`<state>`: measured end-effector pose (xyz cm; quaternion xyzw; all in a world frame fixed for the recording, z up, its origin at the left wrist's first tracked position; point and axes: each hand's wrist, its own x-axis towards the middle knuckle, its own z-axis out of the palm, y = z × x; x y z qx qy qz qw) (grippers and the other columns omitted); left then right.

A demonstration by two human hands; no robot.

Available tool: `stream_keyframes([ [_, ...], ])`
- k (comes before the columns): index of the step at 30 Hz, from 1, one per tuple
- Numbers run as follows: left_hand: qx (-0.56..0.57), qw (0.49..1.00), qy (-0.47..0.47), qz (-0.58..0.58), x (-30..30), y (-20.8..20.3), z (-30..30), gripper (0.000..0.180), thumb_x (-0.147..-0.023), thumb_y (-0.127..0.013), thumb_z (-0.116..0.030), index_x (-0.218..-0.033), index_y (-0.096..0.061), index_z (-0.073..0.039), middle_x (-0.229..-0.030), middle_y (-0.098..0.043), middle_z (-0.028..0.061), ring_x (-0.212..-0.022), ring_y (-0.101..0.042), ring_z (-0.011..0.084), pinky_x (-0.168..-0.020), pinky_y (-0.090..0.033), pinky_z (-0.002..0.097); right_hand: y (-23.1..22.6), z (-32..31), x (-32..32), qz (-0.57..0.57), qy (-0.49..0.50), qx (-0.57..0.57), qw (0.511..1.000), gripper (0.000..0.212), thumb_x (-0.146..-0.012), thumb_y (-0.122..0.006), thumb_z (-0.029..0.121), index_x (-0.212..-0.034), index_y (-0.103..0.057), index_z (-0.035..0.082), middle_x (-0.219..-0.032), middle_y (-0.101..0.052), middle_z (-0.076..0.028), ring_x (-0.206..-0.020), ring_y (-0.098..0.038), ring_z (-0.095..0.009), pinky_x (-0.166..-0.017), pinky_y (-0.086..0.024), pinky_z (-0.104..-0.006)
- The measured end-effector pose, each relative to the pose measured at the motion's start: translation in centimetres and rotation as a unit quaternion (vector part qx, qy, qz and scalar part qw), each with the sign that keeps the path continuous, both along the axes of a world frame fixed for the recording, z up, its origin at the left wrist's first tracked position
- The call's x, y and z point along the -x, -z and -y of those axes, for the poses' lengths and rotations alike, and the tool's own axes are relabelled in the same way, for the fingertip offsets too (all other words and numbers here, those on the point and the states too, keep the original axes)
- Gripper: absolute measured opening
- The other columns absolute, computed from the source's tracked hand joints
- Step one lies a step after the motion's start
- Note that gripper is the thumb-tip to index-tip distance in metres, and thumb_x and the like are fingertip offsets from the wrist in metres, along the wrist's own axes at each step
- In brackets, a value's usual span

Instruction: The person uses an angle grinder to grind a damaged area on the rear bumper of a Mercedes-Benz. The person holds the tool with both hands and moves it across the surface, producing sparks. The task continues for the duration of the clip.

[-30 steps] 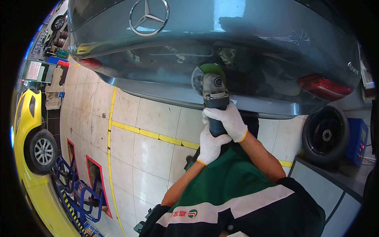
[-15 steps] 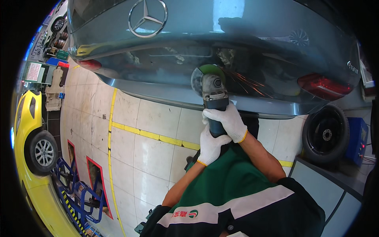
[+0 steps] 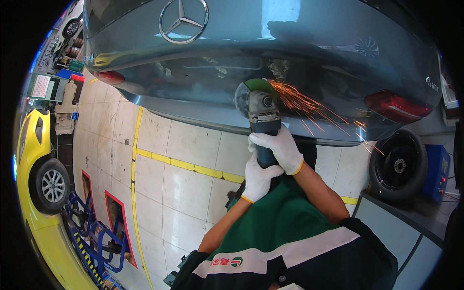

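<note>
Both my hands wear white knit gloves and grip an angle grinder [image 3: 265, 126]. My left hand [image 3: 261, 179] is wrapped round the rear of its body, low down. Further up, my right hand [image 3: 282, 151] closes round the body just behind the grey gear head. The green disc [image 3: 256, 84] meets the rear panel of a grey-blue car [image 3: 227, 87], and orange sparks [image 3: 304, 104] spray off to the right. Several scraped, pale patches [image 3: 278, 67] mark the panel. The exact contact point is hidden behind the disc and grinder head.
A red tail light [image 3: 398, 107] and a wheel [image 3: 399, 165] beside a blue box [image 3: 436, 174] are at right, above a grey cabinet [image 3: 386, 237]. At left stand a yellow car [image 3: 36, 159] and a blue metal frame [image 3: 104, 241]. Yellow lines [image 3: 179, 163] cross the tiled floor.
The spark stream has grown much thicker and longer, reaching right past the tail light toward the wheel. My hands and the grinder hold nearly the same place.
</note>
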<state>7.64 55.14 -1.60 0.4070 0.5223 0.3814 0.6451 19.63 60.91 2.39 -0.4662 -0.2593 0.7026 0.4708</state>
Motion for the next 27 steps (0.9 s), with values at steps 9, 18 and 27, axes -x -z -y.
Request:
stream_keyframes([
  [9,-0.004,1.0,0.005,-0.008,-0.1,-0.5,-0.2,0.049,-0.071,-0.084,-0.006,-0.116,-0.065,0.004,-0.097,-0.076,0.01,-0.087,-0.073,0.0179,-0.08,-0.059,0.0339,0.2,-0.2,-0.2,-0.004,-0.006,-0.004,1.0,0.019,-0.088,-0.081,0.01,-0.099,-0.069,0.0,-0.086,-0.071,-0.006,-0.073,-0.069,-0.014,-0.068,-0.056,-0.0303],
  [18,-0.006,1.0,-0.001,-0.006,-0.1,-0.1,-0.1,0.049,-0.071,-0.084,-0.005,-0.116,-0.066,0.004,-0.099,-0.076,0.0104,-0.089,-0.073,0.0187,-0.081,-0.06,0.0342,0.2,-0.1,-0.2,0.015,-0.007,0.004,1.0,0.02,-0.088,-0.082,0.011,-0.099,-0.069,0.0,-0.086,-0.071,-0.005,-0.074,-0.07,-0.014,-0.068,-0.056,-0.0302],
  [27,0.0,1.0,-0.002,-0.01,0.0,-0.1,0.0,0.049,-0.071,-0.084,-0.006,-0.115,-0.066,0.005,-0.098,-0.076,0.0109,-0.09,-0.073,0.0187,-0.082,-0.06,0.034,-0.2,-0.1,-0.1,0.008,-0.004,0.001,1.0,0.019,-0.088,-0.081,0.01,-0.098,-0.069,0.001,-0.084,-0.07,-0.005,-0.073,-0.069,-0.014,-0.067,-0.055,-0.0301],
])
